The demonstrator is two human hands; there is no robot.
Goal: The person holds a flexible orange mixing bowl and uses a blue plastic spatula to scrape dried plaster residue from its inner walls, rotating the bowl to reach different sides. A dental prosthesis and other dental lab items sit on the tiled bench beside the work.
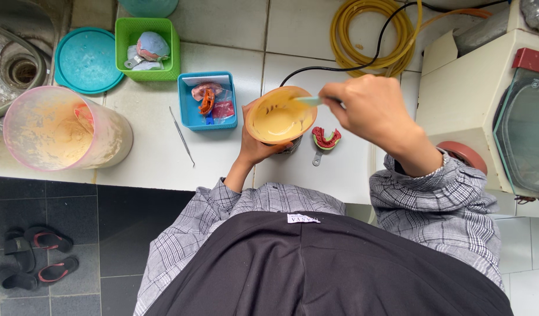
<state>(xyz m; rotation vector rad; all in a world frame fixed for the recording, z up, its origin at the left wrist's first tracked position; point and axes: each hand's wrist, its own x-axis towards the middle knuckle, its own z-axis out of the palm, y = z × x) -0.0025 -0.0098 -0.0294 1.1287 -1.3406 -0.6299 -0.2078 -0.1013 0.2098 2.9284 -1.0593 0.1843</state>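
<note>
Mixing paste in the bowl.
Left hand cups it; right hand fingers grip the spatula; next, steady stirring.

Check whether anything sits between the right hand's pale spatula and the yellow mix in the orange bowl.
Nothing visible does. The right hand holds the pale spatula over the open orange bowl, cupped from below by the left hand.
</note>
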